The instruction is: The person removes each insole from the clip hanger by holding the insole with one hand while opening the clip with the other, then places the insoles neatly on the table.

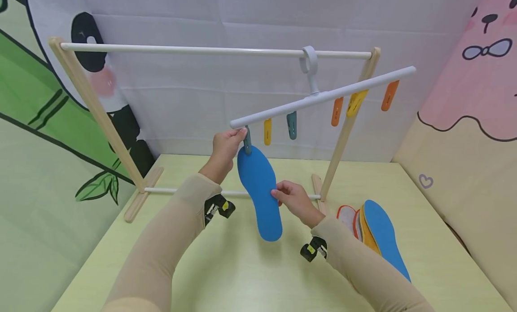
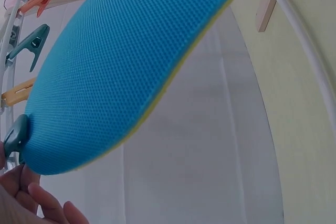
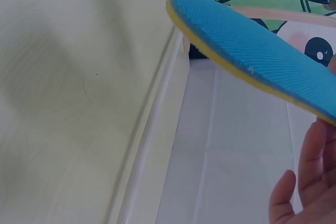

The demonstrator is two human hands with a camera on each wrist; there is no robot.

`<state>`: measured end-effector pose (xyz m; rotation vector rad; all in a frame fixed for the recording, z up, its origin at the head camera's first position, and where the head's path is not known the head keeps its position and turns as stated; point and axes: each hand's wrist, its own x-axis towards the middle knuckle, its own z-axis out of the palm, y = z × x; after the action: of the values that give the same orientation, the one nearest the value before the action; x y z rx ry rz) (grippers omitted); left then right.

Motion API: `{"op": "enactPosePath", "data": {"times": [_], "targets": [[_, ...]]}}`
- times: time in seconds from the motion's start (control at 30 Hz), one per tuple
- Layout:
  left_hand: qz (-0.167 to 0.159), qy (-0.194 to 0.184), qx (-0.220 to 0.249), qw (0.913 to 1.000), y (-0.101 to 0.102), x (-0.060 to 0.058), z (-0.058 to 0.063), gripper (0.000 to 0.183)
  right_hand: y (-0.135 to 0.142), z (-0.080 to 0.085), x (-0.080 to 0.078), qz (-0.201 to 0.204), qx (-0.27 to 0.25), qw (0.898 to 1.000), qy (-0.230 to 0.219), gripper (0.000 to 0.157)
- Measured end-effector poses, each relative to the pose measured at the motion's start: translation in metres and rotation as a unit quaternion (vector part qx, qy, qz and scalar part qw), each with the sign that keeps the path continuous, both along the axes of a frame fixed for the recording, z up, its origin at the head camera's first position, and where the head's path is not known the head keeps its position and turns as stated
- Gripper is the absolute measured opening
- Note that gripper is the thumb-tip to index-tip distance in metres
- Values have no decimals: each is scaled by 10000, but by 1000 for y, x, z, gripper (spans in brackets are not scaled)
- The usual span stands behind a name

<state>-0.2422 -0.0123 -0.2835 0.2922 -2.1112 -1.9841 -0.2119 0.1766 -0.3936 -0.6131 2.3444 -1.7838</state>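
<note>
A blue insole (image 1: 258,191) with a yellow underside hangs upright below the low left end of a tilted white hanger (image 1: 323,96). My left hand (image 1: 226,150) pinches a teal clothespin (image 1: 247,141) at that end, and the clothespin's tip overlaps the insole's top. In the left wrist view this clothespin (image 2: 17,135) sits at the insole's rounded end. With thumb and fingers, my right hand (image 1: 296,199) holds the insole's right edge around mid-length. The right wrist view shows fingers (image 3: 315,156) under the insole (image 3: 252,51).
The hanger's hook rests on the white top bar (image 1: 181,49) of a wooden-legged rack (image 1: 101,114). Yellow, teal and orange clothespins (image 1: 292,125) hang along the hanger. Another blue insole (image 1: 383,231) lies at the right on the table (image 1: 226,267), beside an orange piece (image 1: 367,233) and red-edged pieces (image 1: 347,215).
</note>
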Motion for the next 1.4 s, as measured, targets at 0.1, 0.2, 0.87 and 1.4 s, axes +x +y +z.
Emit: {"op": "enactPosePath", "data": {"times": [0.1,0.2,0.87,1.4], "targets": [[21,-6,-24,10000,0,0,0,37,0,-1,1,-20,-50,10000,24,17],[27,8,-60,10000,1,1,0,37,0,-1,2,-21,-80,9999,57,17],[48,-3,-77,10000,3,3,0,36,6,-8,3,34,-301,9995,-24,18],[95,40,25,9999,4,6,2,36,13,-9,7,94,-247,9996,29,18]]}}
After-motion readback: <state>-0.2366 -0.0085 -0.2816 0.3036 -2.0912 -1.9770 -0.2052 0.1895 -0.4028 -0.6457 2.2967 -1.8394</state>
